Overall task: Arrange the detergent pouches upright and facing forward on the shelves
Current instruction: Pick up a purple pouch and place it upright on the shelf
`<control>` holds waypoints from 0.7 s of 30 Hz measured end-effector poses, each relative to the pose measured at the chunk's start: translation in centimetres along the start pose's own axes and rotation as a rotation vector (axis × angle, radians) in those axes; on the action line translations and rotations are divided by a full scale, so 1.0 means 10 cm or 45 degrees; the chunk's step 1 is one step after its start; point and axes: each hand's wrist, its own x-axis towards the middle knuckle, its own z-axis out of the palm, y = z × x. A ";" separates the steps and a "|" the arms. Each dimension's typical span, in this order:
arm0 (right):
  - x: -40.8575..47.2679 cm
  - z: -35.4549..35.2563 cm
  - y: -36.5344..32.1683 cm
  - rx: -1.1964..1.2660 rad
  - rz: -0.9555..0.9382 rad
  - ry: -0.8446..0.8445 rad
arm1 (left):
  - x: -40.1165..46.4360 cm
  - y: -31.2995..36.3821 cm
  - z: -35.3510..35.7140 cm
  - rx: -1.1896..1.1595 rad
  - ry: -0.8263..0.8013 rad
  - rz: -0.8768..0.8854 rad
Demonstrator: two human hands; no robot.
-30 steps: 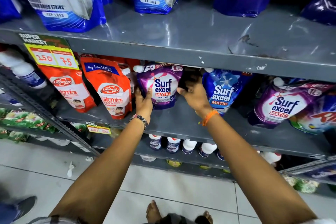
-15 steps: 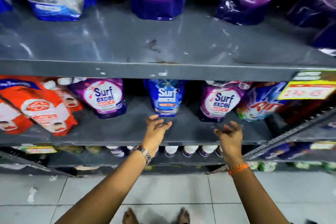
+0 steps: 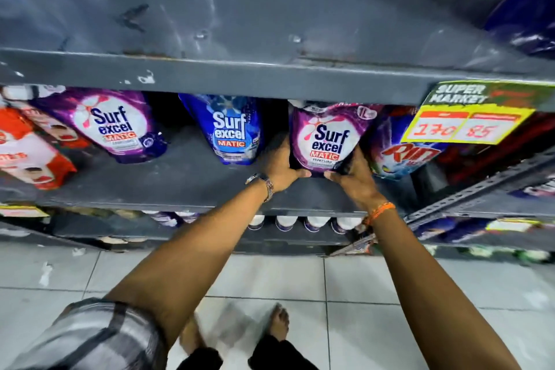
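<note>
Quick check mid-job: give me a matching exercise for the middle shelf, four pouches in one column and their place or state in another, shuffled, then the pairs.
Things:
1. Blue Surf Excel pouch
2. Right purple Surf Excel pouch
3. Rin pouch
4. Left purple Surf Excel pouch

Places or states:
A. Partly behind the yellow price tag
B. Held at its base by both hands, left hand and right hand
C. Next to the red pouches
D. Standing free between the two purple pouches

Pairs: 1-D, 2-B, 3-A, 4-C
</note>
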 end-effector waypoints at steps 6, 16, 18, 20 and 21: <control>-0.21 0.14 -0.11 -0.112 0.020 0.015 | -0.31 -0.02 -0.06 -0.116 0.034 -0.011; -0.54 1.71 -0.42 -0.101 -0.118 -0.279 | -1.22 -1.05 -1.30 -0.080 0.278 -0.132; -0.52 2.11 -0.52 -0.097 -0.140 -0.338 | -1.35 -1.21 -1.63 -0.082 0.338 -0.163; -0.49 2.50 -0.63 -0.106 -0.178 -0.386 | -1.44 -1.38 -1.94 -0.066 0.397 -0.151; -0.48 2.67 -0.68 -0.116 -0.199 -0.406 | -1.48 -1.44 -2.08 -0.064 0.412 -0.160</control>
